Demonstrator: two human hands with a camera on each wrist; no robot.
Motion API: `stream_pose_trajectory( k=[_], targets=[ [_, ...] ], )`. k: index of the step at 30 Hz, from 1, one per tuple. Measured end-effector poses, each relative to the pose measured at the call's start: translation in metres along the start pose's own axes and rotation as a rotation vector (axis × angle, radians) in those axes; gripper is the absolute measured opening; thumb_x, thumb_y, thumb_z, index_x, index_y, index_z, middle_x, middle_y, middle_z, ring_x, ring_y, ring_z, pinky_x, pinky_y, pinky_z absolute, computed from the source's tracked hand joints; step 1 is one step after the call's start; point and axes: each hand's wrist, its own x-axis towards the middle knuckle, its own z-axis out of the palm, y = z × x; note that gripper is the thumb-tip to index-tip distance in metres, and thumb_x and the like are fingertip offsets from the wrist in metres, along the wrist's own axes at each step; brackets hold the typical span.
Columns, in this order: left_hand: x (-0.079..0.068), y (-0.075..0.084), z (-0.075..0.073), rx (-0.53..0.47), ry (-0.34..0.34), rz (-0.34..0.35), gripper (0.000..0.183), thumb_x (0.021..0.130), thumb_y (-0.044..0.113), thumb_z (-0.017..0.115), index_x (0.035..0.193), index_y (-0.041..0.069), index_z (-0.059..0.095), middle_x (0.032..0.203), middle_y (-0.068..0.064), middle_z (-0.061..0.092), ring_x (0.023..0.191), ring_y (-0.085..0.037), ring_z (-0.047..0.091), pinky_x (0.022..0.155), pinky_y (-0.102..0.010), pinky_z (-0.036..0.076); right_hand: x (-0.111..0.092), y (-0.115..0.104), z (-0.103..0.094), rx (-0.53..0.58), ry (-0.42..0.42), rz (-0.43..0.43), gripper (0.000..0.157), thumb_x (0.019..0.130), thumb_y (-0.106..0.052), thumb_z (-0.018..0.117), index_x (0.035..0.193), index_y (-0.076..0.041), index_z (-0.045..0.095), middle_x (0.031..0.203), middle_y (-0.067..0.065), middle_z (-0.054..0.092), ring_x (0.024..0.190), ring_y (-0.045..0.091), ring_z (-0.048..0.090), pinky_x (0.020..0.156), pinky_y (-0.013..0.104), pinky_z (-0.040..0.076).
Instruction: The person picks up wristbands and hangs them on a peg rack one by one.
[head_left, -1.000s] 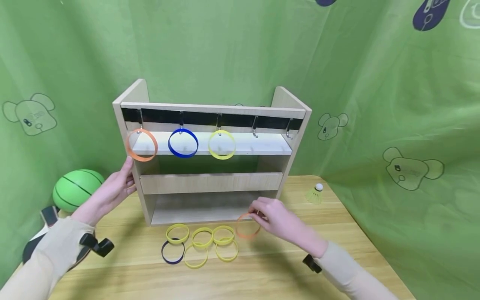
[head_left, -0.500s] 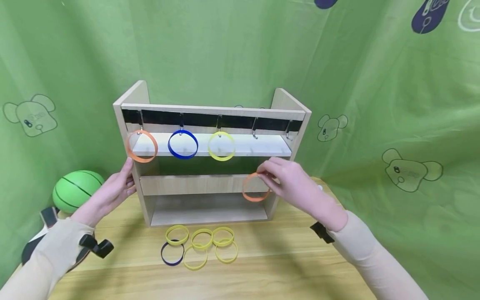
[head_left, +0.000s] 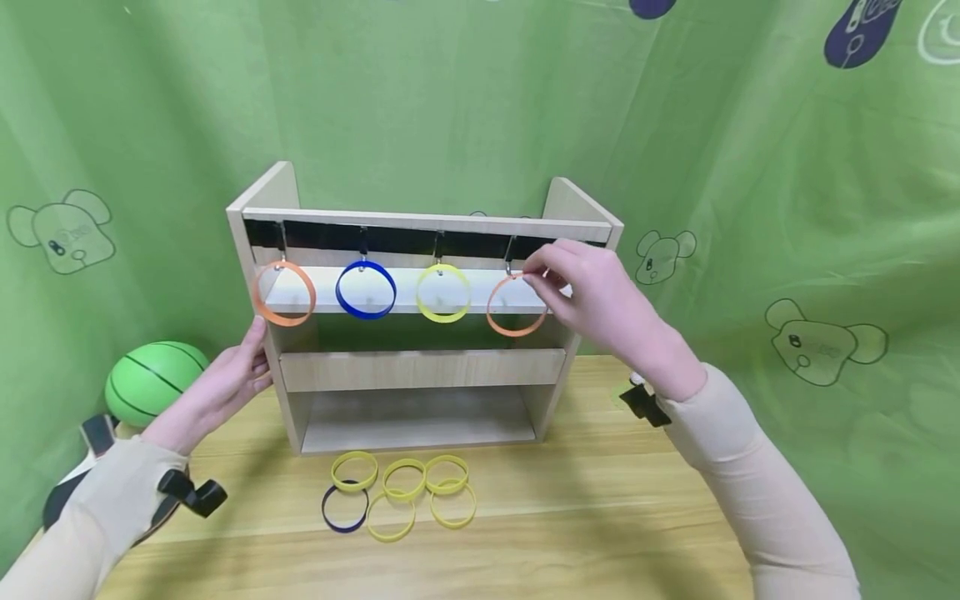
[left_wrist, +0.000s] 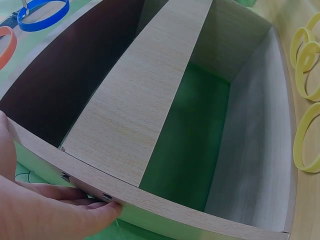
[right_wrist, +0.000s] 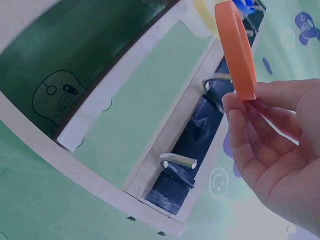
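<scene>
My right hand (head_left: 588,287) pinches an orange wristband (head_left: 516,335) between thumb and fingertips, up at the fourth hook (head_left: 510,250) of the wooden shelf unit (head_left: 420,371). In the right wrist view the orange wristband (right_wrist: 235,50) stands beside that hook (right_wrist: 215,82); whether the hook passes through it I cannot tell. Another orange wristband (head_left: 285,318), a blue one (head_left: 365,312) and a yellow one (head_left: 442,317) hang from the first three hooks. My left hand (head_left: 225,387) rests against the unit's left side panel, its thumb along the front edge and its fingers on the outer face (left_wrist: 65,205).
On the table (head_left: 525,533), before the unit, lie several yellow wristbands (head_left: 403,492) and a dark blue one (head_left: 327,518), some overlapping. A green ball (head_left: 153,379) and a paddle (head_left: 67,492) sit at left. A shuttlecock (head_left: 621,393) is partly hidden behind my right arm.
My right hand has lifted the orange wristband from near the table, past the middle board, up to the fourth hook. My left hand has stayed on the side panel.
</scene>
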Motion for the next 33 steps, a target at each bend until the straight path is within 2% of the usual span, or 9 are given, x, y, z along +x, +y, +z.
stream_pose_trajectory(
  k=[11, 16, 21, 28, 33],
  targets=[
    [0.0, -0.002, 0.002, -0.003, 0.009, -0.018, 0.093, 0.1, 0.065, 0.02, 0.154, -0.004, -0.014, 0.161, -0.029, -0.014, 0.151, -0.046, -0.009, 0.125, -0.059, -0.003, 0.006, 0.013, 0.01, 0.011, -0.067, 0.098, 0.006, 0.088, 0.004, 0.068, 0.091, -0.001, 0.07, 0.086, 0.011, 0.073, 0.075, 0.019, 0.067, 0.067, 0.031, 0.06],
    [0.0, -0.002, 0.002, 0.005, 0.008, -0.016, 0.094, 0.1, 0.065, 0.02, 0.154, -0.004, -0.013, 0.162, -0.029, -0.013, 0.151, -0.045, -0.009, 0.125, -0.059, -0.003, 0.003, 0.014, 0.012, -0.011, -0.083, 0.107, 0.005, 0.089, 0.002, 0.068, 0.092, -0.001, 0.07, 0.086, 0.011, 0.073, 0.075, 0.02, 0.068, 0.066, 0.033, 0.06],
    [0.0, -0.001, 0.002, -0.004, 0.008, -0.016, 0.094, 0.099, 0.066, 0.02, 0.154, -0.003, -0.014, 0.162, -0.028, -0.013, 0.152, -0.044, -0.009, 0.125, -0.058, -0.003, 0.001, 0.011, 0.009, -0.016, -0.059, 0.093, 0.004, 0.089, -0.001, 0.069, 0.092, -0.001, 0.07, 0.085, 0.01, 0.073, 0.074, 0.019, 0.068, 0.066, 0.031, 0.06],
    [0.001, -0.001, 0.001, -0.006, 0.009, -0.016, 0.093, 0.1, 0.065, 0.02, 0.154, -0.003, -0.015, 0.162, -0.028, -0.015, 0.151, -0.045, -0.01, 0.125, -0.059, -0.004, -0.016, -0.002, 0.005, -0.013, -0.021, 0.045, 0.005, 0.087, 0.001, 0.07, 0.092, -0.001, 0.069, 0.086, 0.01, 0.072, 0.072, 0.017, 0.067, 0.062, 0.028, 0.061],
    [0.001, 0.0, -0.001, -0.001, 0.014, -0.011, 0.093, 0.1, 0.065, 0.02, 0.154, -0.003, -0.013, 0.162, -0.028, -0.013, 0.152, -0.044, -0.009, 0.125, -0.059, -0.003, -0.04, -0.013, 0.021, 0.037, -0.034, 0.021, 0.009, 0.085, 0.0, 0.073, 0.093, -0.001, 0.069, 0.084, 0.009, 0.071, 0.072, 0.014, 0.066, 0.063, 0.022, 0.061]
  ],
)
